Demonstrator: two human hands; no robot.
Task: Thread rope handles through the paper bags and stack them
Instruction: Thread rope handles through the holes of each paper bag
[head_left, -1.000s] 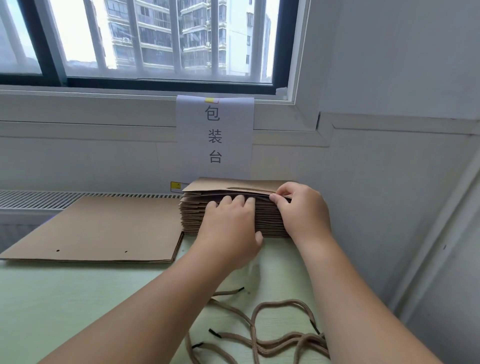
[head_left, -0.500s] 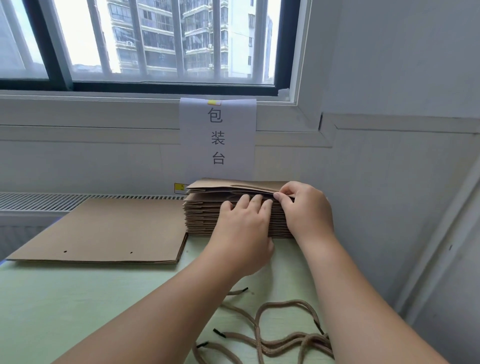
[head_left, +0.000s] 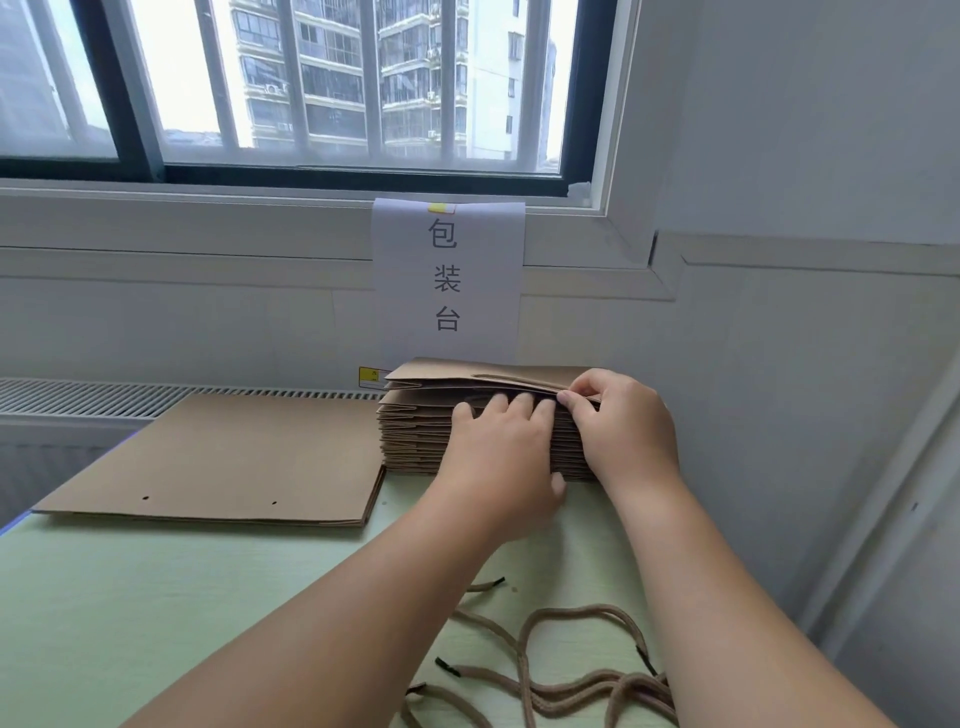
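On the pale green counter (head_left: 156, 597), a tall stack of folded brown paper bags (head_left: 415, 436) stands against the wall under a white paper sign (head_left: 447, 280). The left hand (head_left: 498, 457) presses flat on the stack's near edge, while the right hand (head_left: 623, 431) has a pinching grip on the top bag's edge. A flat brown paper bag pile (head_left: 234, 457) lies to the left, and loose tan rope handles (head_left: 561, 691) lie near the front.
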